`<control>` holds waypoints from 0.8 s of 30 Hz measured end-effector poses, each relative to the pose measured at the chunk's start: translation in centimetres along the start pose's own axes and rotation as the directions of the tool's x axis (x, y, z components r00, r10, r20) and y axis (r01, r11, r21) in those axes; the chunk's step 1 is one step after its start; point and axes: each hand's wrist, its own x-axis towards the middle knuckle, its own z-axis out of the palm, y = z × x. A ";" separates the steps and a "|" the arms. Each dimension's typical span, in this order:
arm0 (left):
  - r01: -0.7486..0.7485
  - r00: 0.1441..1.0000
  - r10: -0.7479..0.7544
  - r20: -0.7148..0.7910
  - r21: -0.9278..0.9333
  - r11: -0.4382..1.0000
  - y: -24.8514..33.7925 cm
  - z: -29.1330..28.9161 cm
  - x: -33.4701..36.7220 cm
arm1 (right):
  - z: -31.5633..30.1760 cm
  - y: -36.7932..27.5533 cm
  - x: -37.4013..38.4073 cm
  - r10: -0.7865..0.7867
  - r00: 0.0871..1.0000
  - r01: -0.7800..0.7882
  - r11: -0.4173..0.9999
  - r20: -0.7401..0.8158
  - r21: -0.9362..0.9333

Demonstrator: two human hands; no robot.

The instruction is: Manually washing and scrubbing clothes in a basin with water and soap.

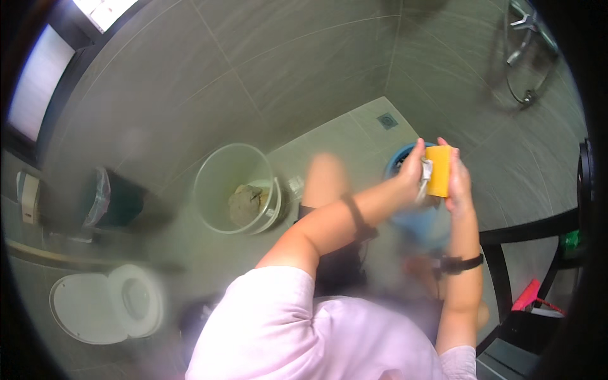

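Over a blue bucket [392,161], both my hands meet around a yellow rectangular block [438,171] that looks like a bar of laundry soap. My right hand [462,183] grips it along its right side, fingers behind it. My left hand [410,174] is closed on a small bunched white cloth [425,174], which lies against the block's left edge. The bucket's contents are mostly hidden behind my hands and forearm. A pale translucent bucket [209,196] stands on the floor to the left, with greyish-beige wet cloth [246,204] inside.
A floor drain [387,121] lies beyond the blue bucket. Far left are a toilet [130,304] with its lid up and a dark lined bin [117,201]. A shower hose [512,85] hangs at upper right. A black chair-like frame [532,231] stands close to my right arm.
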 end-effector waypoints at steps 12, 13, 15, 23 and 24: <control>-0.236 0.963 0.211 0.168 0.148 0.960 2.9 -3.0 4.4 | 0.8 4.0 6.2 -0.172 0.977 -0.044 0.423 -0.128 -0.905; -0.181 0.962 0.162 0.219 0.072 0.981 4.0 -4.3 4.4 | 2.6 3.9 5.1 -0.276 0.960 0.080 0.414 -0.042 -0.907; -0.097 0.951 0.093 0.295 -0.002 0.995 4.2 -4.1 5.2 | 3.5 4.1 3.6 -0.388 0.921 0.180 0.380 0.021 -0.907; -0.057 0.955 0.035 0.296 0.065 0.996 4.1 -4.9 4.6 | 1.7 5.4 6.0 -0.668 0.742 0.227 0.185 0.047 -0.956; -0.063 0.956 0.038 0.291 0.078 0.995 4.8 -5.5 4.1 | 1.3 6.3 7.5 -0.689 0.724 0.198 0.188 0.015 -0.962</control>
